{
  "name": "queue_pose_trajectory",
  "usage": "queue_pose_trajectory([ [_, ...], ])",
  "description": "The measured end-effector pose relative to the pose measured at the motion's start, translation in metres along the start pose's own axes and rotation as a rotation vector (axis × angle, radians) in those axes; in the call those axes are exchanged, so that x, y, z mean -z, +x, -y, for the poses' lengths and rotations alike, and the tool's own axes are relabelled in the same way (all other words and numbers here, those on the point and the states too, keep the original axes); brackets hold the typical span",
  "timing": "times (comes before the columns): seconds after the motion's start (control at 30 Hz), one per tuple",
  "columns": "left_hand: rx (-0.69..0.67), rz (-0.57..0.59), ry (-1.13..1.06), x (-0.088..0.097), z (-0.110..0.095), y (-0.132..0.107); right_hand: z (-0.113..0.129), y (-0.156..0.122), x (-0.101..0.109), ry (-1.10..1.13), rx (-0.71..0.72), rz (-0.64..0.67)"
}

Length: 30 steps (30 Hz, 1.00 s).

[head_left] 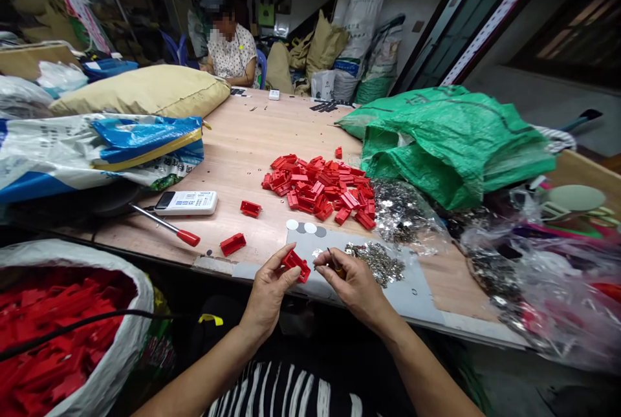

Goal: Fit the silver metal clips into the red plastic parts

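My left hand (268,293) pinches a small red plastic housing (294,260) between thumb and fingers, its open hollow side facing up. Close by on the right, my right hand (361,289) is closed around a small tool with an orange-brown handle (338,268) and a dark tip. A tiny shiny piece seems to be at its fingertips, too small to make out. Beyond the hands lies a heap of red housings (315,184). A pile of small metal clips (381,263) spreads on the grey mat (412,294), beside my right hand.
To the left are a white sack of red parts (140,275), a red-handled tool (187,236) and a white boxy device (189,202). A green woven bag (451,139) and clear plastic bags (543,275) crowd the right. Another person (233,48) sits across the table.
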<state>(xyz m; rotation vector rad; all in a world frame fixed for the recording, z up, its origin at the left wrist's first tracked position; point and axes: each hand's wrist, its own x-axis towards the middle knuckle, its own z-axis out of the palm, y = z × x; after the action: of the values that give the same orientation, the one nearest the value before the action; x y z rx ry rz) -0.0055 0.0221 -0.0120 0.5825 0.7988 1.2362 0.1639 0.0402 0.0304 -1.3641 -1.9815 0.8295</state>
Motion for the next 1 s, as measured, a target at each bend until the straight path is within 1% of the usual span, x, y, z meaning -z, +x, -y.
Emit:
queue_pose_trajectory([
  [0.13,0.008,0.001,-0.011,-0.005,-0.004,0.0,0.005,-0.004,-0.007,0.012,0.095,-0.049],
  [0.3,0.007,0.051,-0.038,-0.007,-0.008,0.0,0.001,-0.007,-0.007,0.063,0.134,0.0],
  [0.43,-0.013,0.087,0.074,-0.006,-0.007,-0.001,-0.003,-0.01,-0.003,0.105,0.127,0.073],
  [0.5,-0.019,0.116,0.126,-0.005,-0.005,-0.001,-0.005,-0.011,-0.001,0.116,0.1,0.094],
  [0.63,-0.029,0.141,0.169,-0.004,-0.003,0.0,-0.006,-0.015,0.002,0.128,-0.024,0.072],
  [0.7,-0.066,0.151,0.213,-0.003,-0.003,0.001,-0.007,-0.018,0.002,0.117,-0.052,0.049],
  [0.87,-0.23,0.172,0.45,0.005,-0.004,0.005,-0.016,-0.026,-0.003,0.023,-0.003,0.024],
  [0.93,-0.227,0.176,0.477,0.007,-0.004,0.007,-0.018,-0.029,-0.007,0.005,0.014,0.011],
  [1.0,-0.181,0.175,0.444,0.007,-0.005,0.008,-0.018,-0.03,-0.011,0.006,0.028,0.006],
])
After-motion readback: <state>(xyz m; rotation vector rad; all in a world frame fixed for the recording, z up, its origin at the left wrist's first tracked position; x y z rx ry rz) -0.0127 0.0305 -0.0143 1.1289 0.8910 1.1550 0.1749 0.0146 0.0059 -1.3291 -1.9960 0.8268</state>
